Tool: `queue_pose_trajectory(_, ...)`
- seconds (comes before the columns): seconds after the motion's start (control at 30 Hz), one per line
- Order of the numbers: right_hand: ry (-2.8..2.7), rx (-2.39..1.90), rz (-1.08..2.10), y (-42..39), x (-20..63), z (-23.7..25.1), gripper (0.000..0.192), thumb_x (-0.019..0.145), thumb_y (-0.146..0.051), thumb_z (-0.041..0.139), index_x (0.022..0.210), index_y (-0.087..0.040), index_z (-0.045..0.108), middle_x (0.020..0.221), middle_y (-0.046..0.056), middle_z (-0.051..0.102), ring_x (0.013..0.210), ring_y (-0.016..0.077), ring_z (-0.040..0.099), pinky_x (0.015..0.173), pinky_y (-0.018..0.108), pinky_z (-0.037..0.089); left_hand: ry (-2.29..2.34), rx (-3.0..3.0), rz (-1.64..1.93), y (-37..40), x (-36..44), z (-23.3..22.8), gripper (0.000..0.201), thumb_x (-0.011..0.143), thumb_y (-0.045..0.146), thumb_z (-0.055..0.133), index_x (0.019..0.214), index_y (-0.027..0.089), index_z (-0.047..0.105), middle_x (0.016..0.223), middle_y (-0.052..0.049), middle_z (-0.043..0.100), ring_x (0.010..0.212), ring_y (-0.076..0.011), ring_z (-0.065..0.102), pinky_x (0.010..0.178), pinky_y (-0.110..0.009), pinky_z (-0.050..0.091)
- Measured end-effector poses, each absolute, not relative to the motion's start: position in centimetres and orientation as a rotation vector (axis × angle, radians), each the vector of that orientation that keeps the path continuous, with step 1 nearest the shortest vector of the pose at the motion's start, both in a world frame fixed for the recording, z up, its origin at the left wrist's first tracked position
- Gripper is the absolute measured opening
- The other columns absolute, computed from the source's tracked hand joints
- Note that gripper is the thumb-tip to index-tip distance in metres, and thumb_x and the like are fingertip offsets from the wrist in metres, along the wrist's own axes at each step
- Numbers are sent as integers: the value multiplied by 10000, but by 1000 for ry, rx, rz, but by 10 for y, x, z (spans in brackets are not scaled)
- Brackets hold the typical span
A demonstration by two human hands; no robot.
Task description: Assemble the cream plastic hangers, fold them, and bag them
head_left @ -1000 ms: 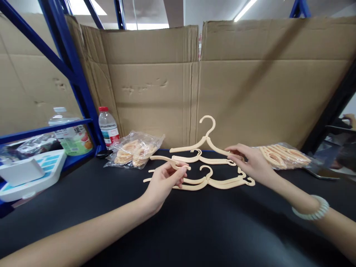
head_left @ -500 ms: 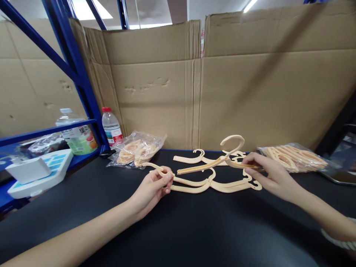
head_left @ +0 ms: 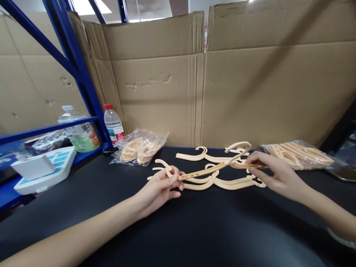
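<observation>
Two hands hold one cream hanger (head_left: 215, 167) above the black table (head_left: 194, 230).

Cardboard wall (head_left: 222, 81) stands behind the table. Bags of hangers (head_left: 140, 146) lie at its rear, left and right. A pile of loose hangers (head_left: 222, 181) lies directly beneath the held hanger. Left hand (head_left: 161, 187): fingers closed on the hanger's left end. Right hand (head_left: 274, 174): fingers pinched on its right arm.
</observation>
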State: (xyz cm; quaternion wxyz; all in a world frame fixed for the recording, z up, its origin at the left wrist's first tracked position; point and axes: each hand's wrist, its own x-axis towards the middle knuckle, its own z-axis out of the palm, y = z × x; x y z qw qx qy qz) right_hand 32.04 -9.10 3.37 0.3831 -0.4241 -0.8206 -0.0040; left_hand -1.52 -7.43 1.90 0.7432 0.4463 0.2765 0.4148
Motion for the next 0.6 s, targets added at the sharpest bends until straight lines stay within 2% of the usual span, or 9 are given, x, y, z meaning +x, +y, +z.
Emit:
queue_pose_trajectory(0.23,-2107,-1054,-55,-92,319,33,81,903,-266,494,913,-219,559,823,40,606,704,175,585,601,289,492,604,952,909,-74,-15,19,196,746,208,766,768,133,586,859,-21,612,662,-73,609,603,-166,551)
queue_pose_trajectory(0.43,-2112,-1016,-114,-94,318,31,72,906,-229,492,952,-225,549,870,56,596,758,190,586,649,312,496,646,900,968,-73,-15,19,234,688,144,801,737,133,572,835,-37,653,754,-126,674,737,-194,562)
queue_pose_trajectory(0.6,-2136,-990,-164,-97,313,31,74,900,-211,482,937,-236,541,834,56,594,739,203,579,626,324,477,689,890,1053,-73,-15,15,224,681,50,764,679,131,556,786,-30,653,712,-104,654,733,-190,561)
